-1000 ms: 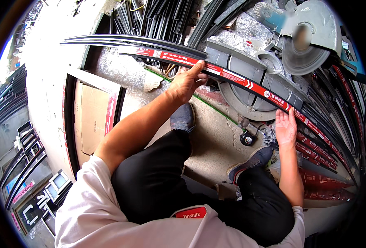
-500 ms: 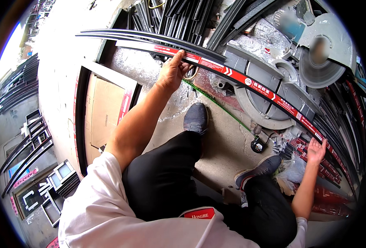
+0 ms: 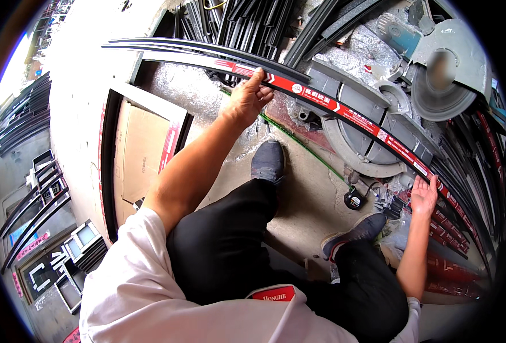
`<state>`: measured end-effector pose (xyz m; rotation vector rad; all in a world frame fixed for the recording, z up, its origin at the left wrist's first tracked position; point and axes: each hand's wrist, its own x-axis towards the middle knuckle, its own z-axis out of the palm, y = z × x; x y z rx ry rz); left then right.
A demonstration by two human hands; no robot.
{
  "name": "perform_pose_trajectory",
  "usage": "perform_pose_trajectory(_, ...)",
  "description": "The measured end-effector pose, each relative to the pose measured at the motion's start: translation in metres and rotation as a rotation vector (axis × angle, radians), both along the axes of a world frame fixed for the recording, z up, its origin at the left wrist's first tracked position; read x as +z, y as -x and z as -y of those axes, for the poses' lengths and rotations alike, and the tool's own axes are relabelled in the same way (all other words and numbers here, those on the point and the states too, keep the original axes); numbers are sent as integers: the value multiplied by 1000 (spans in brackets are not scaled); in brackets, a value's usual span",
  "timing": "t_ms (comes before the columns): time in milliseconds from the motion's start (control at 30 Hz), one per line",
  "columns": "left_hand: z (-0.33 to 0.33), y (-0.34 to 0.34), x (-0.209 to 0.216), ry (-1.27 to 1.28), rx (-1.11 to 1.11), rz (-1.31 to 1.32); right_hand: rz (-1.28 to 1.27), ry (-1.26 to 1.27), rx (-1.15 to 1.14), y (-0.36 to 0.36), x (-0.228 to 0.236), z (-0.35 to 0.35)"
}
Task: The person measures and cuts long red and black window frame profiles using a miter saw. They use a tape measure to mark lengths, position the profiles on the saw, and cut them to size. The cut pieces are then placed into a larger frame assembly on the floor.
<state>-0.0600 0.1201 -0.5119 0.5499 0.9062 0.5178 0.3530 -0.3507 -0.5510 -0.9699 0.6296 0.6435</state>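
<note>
Black-trousered knees [image 3: 224, 240] sit nearest. Ahead of them, the hands are well apart: the left hand [image 3: 246, 102] pinches a long black bar [image 3: 321, 99], thumb on its red-labelled face; the right hand [image 3: 424, 197] lies palm up, fingertips at its lower edge, and whether it bears weight I cannot tell. The bar slants across beyond both knees, its right end hard to make out among dark bars [image 3: 464, 163]. Between knees and bar shows concrete floor [image 3: 307, 188], shared by two shoes [image 3: 268, 162], a tape measure [image 3: 353, 200] and a thin green strip [image 3: 301, 144]. Left of it, a black-edged frame [image 3: 109, 171] limits sideways room. Beyond the bar's upper edge stands a saw [image 3: 444, 97], its blade apart from the bar; farther off, black lengths [image 3: 241, 28] are piled.
</note>
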Motion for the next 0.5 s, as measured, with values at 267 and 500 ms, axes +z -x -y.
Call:
perform_pose_trajectory(267,49,-44,6,104,-38,-22,32,33,78,27,4,-29)
perform_pose_trajectory(500,33,-30,-12,34,-2,-46,34,9,182,37,5,-38)
